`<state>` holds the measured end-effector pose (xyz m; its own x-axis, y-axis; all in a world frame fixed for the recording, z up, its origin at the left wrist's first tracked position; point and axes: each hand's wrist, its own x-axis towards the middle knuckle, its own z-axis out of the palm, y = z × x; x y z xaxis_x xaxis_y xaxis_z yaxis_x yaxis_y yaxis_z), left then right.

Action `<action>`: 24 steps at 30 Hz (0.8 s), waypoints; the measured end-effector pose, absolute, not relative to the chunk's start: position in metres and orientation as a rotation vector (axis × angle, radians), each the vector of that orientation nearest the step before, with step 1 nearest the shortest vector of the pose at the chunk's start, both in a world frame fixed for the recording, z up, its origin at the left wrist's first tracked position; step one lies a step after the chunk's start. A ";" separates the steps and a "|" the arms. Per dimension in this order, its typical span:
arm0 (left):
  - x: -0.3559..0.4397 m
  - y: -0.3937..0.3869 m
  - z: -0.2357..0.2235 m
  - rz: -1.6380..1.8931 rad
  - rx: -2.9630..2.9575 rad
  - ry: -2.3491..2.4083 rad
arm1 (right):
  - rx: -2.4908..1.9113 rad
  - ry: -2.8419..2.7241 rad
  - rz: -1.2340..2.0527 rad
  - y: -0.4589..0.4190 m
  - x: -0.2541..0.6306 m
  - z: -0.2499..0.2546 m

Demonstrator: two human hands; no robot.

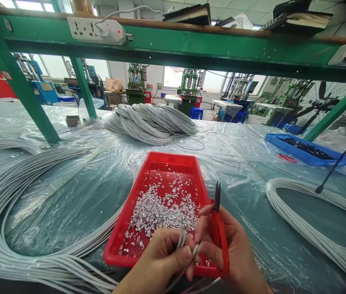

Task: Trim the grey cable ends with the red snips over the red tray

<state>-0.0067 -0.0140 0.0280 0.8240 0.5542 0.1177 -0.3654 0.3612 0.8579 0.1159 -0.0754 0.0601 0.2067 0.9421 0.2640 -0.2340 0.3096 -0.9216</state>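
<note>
Cable ends: thin grey wire tips (182,239), round and smooth-sheathed, poke up out of the left fist just above the near rim of the tray; two or three strands fan slightly apart at the top.
Left hand: the left hand (163,257) is curled tight, fingers closed round the wire tips, thumb pressed against the strands.
Right hand: the right hand (231,249) grips the red snips (218,228), fingers wrapped together around the handles; fingertips meet the left thumb right at the wire.
Snips: glossy red plastic handles, slim dark metal blades pointing up and closed to a narrow point.
Tray: a red tray (157,161), shallow, rectangular, hard plastic with rounded corners, sits straight in front of the person under both hands.
Scraps: silvery foil scraps (157,208), tiny, flaky, glittering, heaped toward the near half of the tray.
Table cover: clear plastic sheet (246,171), wrinkled and shiny, over a greenish top.
Cable bundles: long grey cables (13,192) sweep in curves on the left; another coil (151,118) is piled behind the tray.
</note>
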 end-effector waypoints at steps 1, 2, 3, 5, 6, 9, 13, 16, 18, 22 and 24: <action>-0.006 -0.015 0.029 0.587 1.005 0.197 | -0.878 -1.010 0.990 -0.076 0.116 0.060; -0.006 -0.015 0.029 0.573 0.969 0.184 | -0.877 -0.998 0.988 -0.076 0.116 0.061; -0.005 -0.016 0.029 0.556 0.940 0.159 | -0.878 -0.987 0.984 -0.077 0.115 0.062; -0.004 -0.015 0.026 0.518 0.923 0.100 | -0.890 -0.958 0.969 -0.079 0.113 0.064; -0.003 -0.014 0.025 0.497 0.928 0.079 | -0.899 -0.939 0.958 -0.080 0.111 0.065; -0.001 -0.011 0.021 0.474 0.961 0.089 | -0.945 -0.879 0.921 -0.080 0.105 0.070; -0.001 -0.009 0.022 0.650 1.084 0.218 | -1.051 -0.839 0.819 -0.077 0.100 0.071; -0.004 -0.008 0.025 0.807 1.224 0.369 | -1.062 -0.854 0.799 -0.075 0.097 0.069; -0.007 -0.008 0.025 0.894 1.276 0.464 | -1.088 -0.866 0.770 -0.076 0.097 0.067; -0.008 -0.008 0.025 0.821 1.146 0.417 | -1.167 -0.884 0.676 -0.076 0.101 0.065; -0.008 -0.008 0.024 0.728 1.006 0.373 | -1.201 -0.929 0.632 -0.075 0.107 0.066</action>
<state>-0.0078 -0.0079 0.0241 0.7098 0.7033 0.0403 -0.3774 0.3313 0.8648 0.1066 -0.0746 0.0659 0.4991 0.8260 0.2618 0.0598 0.2686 -0.9614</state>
